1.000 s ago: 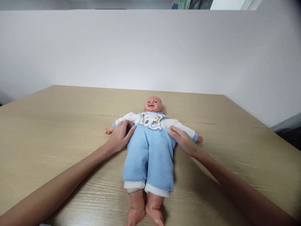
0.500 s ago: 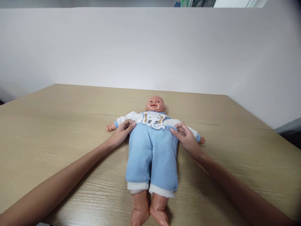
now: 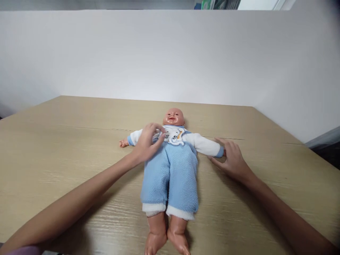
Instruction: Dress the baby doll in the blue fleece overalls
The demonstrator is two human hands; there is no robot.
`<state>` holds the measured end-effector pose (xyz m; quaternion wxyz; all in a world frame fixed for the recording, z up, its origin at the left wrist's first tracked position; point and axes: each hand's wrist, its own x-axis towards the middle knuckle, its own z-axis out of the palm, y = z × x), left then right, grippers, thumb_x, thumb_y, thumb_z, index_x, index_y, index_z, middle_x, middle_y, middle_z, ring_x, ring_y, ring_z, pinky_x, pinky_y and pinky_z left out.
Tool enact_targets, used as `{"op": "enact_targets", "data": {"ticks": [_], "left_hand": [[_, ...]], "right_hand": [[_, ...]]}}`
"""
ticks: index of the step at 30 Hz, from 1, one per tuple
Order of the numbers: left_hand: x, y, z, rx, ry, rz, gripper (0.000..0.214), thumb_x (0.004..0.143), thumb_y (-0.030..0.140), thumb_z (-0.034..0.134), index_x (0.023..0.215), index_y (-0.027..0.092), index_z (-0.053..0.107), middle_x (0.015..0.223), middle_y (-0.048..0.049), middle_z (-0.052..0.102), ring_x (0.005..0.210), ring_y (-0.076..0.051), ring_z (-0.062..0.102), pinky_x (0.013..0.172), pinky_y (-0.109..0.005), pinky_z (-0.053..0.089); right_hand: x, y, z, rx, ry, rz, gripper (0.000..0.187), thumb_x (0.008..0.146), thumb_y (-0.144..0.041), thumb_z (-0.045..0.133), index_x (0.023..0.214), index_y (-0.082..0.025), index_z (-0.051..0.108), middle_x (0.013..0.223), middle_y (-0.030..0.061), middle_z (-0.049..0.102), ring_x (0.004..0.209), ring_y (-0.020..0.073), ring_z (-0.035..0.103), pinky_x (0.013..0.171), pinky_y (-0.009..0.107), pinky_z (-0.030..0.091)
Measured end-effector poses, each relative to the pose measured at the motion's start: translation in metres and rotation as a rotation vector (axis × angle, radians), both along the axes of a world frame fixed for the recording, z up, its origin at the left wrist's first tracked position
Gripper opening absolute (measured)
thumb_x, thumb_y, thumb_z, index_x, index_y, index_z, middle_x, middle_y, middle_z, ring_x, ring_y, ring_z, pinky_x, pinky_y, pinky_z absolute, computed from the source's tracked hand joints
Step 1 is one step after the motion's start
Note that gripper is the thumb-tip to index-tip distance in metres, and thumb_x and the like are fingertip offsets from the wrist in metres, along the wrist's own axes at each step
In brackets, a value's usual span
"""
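Note:
A baby doll [image 3: 170, 170] lies on its back on the wooden table [image 3: 66, 148], head away from me, in blue fleece overalls with a white elephant bib and white sleeves. My left hand [image 3: 147, 143] is over the doll's chest at the bib's left edge, fingers curled as if pinching the fabric there. My right hand [image 3: 231, 159] rests at the end of the doll's outstretched arm, covering its small hand, fingers curved around the blue cuff. The doll's bare legs point toward me.
A plain white wall [image 3: 170, 56] runs behind the table's far edge. The table's right edge [image 3: 292, 141] drops off beside a dark area. A seam line crosses the tabletop behind the doll.
My left hand moved from the doll's side up onto its chest at the bib. My right hand left the overalls' waist and slid out to the doll's far hand.

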<state>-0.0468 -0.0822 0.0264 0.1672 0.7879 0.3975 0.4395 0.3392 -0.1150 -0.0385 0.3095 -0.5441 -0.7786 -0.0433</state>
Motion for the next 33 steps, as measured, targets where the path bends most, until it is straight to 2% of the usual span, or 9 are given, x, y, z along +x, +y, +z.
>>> {"op": "enact_targets", "data": {"ticks": [4,8,11,14,19,24,27,29,33], "left_hand": [[0.054,0.014,0.018,0.104,0.259,-0.274,0.022,0.105,0.038,0.063,0.12,0.022,0.065,0.128,-0.0116,0.069,0.125,-0.029,0.059,0.114,-0.044,0.043],[0.1,0.036,0.014,0.131,0.494,-0.294,0.052,0.092,0.046,0.081,0.132,0.019,0.062,0.135,-0.0154,0.067,0.124,-0.035,0.059,0.111,-0.049,0.043],[0.116,0.05,0.008,0.114,0.62,-0.351,0.07,0.082,0.047,0.089,0.138,0.018,0.061,0.138,-0.0161,0.067,0.126,-0.037,0.058,0.11,-0.049,0.043],[0.117,0.056,0.003,0.092,0.644,-0.366,0.062,0.083,0.042,0.086,0.136,0.018,0.064,0.134,-0.0146,0.07,0.122,-0.035,0.058,0.107,-0.047,0.043],[0.106,0.055,-0.004,0.128,0.47,-0.319,0.038,0.092,0.038,0.073,0.123,0.018,0.069,0.121,-0.0135,0.073,0.11,-0.032,0.06,0.103,-0.045,0.046],[0.096,0.053,-0.003,0.024,0.112,-0.317,0.028,0.092,0.036,0.072,0.112,0.016,0.07,0.112,-0.0112,0.075,0.106,-0.028,0.065,0.101,-0.041,0.049],[0.088,0.053,-0.001,-0.078,-0.105,-0.335,0.036,0.093,0.038,0.071,0.121,0.016,0.07,0.121,-0.0116,0.077,0.113,-0.029,0.068,0.105,-0.042,0.05],[0.082,0.054,0.0,-0.118,-0.228,-0.323,0.039,0.092,0.042,0.071,0.122,0.017,0.071,0.126,-0.0119,0.077,0.119,-0.031,0.068,0.109,-0.043,0.049],[0.067,0.058,-0.002,-0.235,-0.464,-0.227,0.043,0.087,0.051,0.077,0.113,0.017,0.075,0.125,-0.0127,0.079,0.124,-0.035,0.069,0.113,-0.047,0.048]], "right_hand": [[0.009,0.004,0.003,-0.099,0.093,-0.011,0.068,0.087,-0.056,0.077,0.142,-0.019,0.061,0.129,0.0203,0.074,0.115,0.0422,0.069,0.104,0.061,0.052],[-0.009,-0.014,0.024,-0.14,0.334,0.001,0.056,0.084,-0.052,0.086,0.129,-0.023,0.067,0.125,0.0145,0.075,0.112,0.0369,0.071,0.102,0.054,0.055],[-0.028,-0.028,0.032,-0.199,0.634,0.008,0.06,0.082,-0.053,0.091,0.129,-0.026,0.063,0.13,0.0117,0.071,0.118,0.0336,0.07,0.105,0.049,0.056],[-0.04,-0.034,0.028,-0.303,0.861,0.109,0.08,0.08,-0.052,0.093,0.144,-0.03,0.05,0.132,0.0091,0.067,0.117,0.0291,0.071,0.105,0.044,0.059],[-0.041,-0.029,0.013,-0.469,0.958,0.164,0.107,0.085,-0.059,0.087,0.165,-0.037,0.019,0.155,0.0148,0.056,0.133,0.0305,0.067,0.113,0.048,0.058],[-0.046,-0.023,0.006,-0.559,0.64,0.245,0.065,0.098,-0.061,0.072,0.151,-0.029,0.052,0.158,0.0164,0.057,0.15,0.0359,0.054,0.127,0.06,0.044],[-0.056,-0.021,0.002,-0.499,0.45,0.336,0.06,0.099,-0.058,0.071,0.149,-0.027,0.059,0.156,0.0159,0.06,0.149,0.0398,0.053,0.13,0.067,0.036],[-0.066,-0.018,-0.002,-0.501,0.46,0.354,0.059,0.096,-0.058,0.073,0.145,-0.026,0.063,0.15,0.0167,0.064,0.145,0.0417,0.056,0.127,0.067,0.039],[-0.093,-0.006,-0.002,-0.664,0.77,0.456,0.053,0.1,-0.056,0.07,0.144,-0.028,0.062,0.145,0.0113,0.069,0.14,0.0347,0.061,0.12,0.053,0.051]]}}
